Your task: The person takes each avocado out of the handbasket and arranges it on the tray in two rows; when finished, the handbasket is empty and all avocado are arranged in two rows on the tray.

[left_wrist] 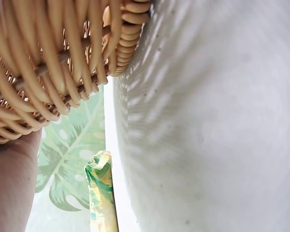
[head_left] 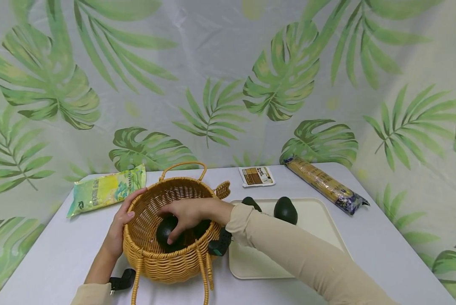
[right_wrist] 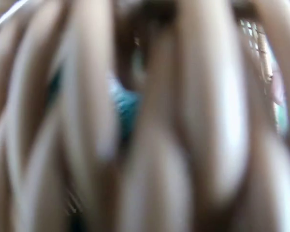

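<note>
A round wicker basket [head_left: 167, 267] with loop handles stands at the left front of the table. My left hand [head_left: 118, 226] holds its left rim, thumb at the edge and fingers along the outer side. Inside the basket, my right hand [head_left: 186, 214] grips a dark green avocado [head_left: 163, 232], its thumb on the near side; the far fingertips are partly hidden. Another dark avocado [head_left: 202, 228] lies in the basket under that wrist. In the right wrist view, blurred wicker strands [right_wrist: 212, 106] fill the picture, with dark green showing through gaps.
Right of the basket, a cream tray [head_left: 258, 264] bears two avocados, one [head_left: 286, 210] whole in view, the other [head_left: 251, 203] partly behind my sleeve. Along the back lie a green-yellow bag [head_left: 107, 190], a small brown-and-white packet [head_left: 257, 176] and a long gold packet [head_left: 323, 182].
</note>
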Tool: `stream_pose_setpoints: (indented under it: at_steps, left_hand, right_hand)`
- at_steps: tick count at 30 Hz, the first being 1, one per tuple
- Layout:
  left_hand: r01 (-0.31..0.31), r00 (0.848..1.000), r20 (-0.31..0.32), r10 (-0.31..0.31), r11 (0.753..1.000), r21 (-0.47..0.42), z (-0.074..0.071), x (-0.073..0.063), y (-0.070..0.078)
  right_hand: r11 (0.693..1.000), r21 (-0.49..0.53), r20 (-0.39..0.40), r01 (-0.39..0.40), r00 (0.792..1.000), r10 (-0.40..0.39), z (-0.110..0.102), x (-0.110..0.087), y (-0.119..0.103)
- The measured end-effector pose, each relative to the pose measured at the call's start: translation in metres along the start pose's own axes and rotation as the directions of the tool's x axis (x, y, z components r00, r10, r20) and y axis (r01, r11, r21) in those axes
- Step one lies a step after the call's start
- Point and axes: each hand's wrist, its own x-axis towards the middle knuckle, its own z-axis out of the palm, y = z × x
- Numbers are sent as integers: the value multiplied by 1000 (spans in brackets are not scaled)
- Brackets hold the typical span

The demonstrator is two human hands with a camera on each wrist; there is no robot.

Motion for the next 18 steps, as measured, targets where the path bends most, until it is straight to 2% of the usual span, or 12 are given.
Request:
stream_pose_setpoints:
  at_steps: [8, 18]
  left_hand:
    - [3, 1000, -2, -3, 1000, 0, 0, 0, 0]
    - [7, 1000, -7, -7, 1000, -4, 0, 0, -1]
  right_hand:
    - [998, -57, 8, -20, 1000, 20, 2, 3, -2]
    - [994, -111, 28, 6, 1000, -3, 6, 4, -1]
